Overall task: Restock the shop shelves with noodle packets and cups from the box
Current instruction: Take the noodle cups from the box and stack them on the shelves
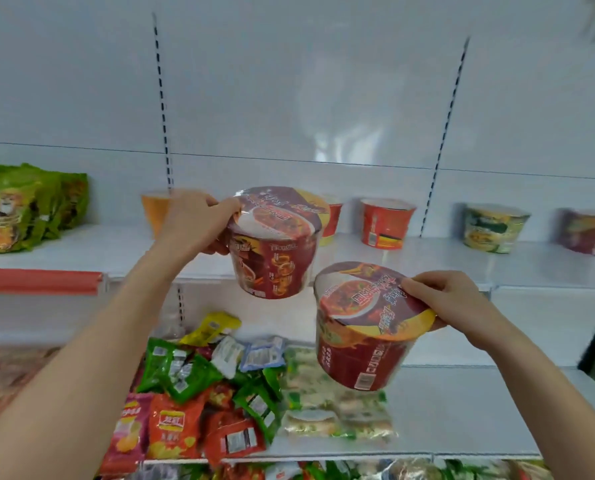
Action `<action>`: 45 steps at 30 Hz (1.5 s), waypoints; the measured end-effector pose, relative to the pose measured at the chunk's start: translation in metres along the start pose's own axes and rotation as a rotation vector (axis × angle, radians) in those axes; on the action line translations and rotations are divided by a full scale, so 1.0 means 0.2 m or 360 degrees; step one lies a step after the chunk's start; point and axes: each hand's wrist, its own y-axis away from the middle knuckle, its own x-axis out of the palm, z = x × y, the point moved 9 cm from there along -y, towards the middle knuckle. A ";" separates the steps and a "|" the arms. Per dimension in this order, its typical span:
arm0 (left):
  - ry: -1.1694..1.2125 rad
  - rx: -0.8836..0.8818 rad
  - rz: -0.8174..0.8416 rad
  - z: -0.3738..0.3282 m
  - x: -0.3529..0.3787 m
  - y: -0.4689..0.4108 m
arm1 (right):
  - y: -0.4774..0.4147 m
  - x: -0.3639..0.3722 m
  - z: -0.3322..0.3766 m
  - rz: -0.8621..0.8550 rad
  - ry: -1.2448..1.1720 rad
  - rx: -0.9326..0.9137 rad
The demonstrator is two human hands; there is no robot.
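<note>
My left hand grips a dark red noodle cup by its rim, held in the air at the front edge of the upper white shelf. My right hand grips a second dark red noodle cup by the lid's edge, lower and to the right, tilted toward me above the lower shelf. On the upper shelf stand an orange cup, a red cup, a green cup and a purple-red cup.
Green noodle packets lie stacked at the upper shelf's left end. The lower shelf holds a heap of small snack packets and pale packets. Slotted uprights run up the white back wall.
</note>
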 end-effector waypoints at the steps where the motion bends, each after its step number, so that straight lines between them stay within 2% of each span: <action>1: 0.0027 0.0027 0.0044 -0.04 0.08 -0.04 | 0.00 -0.06 -0.04 -0.0038 0.0014 0.0037; 9: 0.0226 0.0226 0.0427 -0.45 0.87 -0.19 | 0.11 -0.53 -0.43 -0.0337 0.0118 0.0348; 20: 0.0365 0.0381 0.0784 -1.19 1.93 0.18 | 0.36 -1.37 -0.92 -0.0498 0.0340 0.0454; 26: 0.0378 0.0398 0.0804 -1.59 2.39 0.36 | 0.41 -1.91 -1.16 -0.0540 0.0392 0.0452; 32: 0.0295 0.0469 0.0764 -1.96 2.71 0.36 | 0.31 -2.33 -1.37 -0.0558 0.0312 0.0470; 45: 0.0395 0.0419 0.0593 -2.51 3.35 -0.14 | -0.46 -3.10 -1.68 -0.0590 0.0279 0.0389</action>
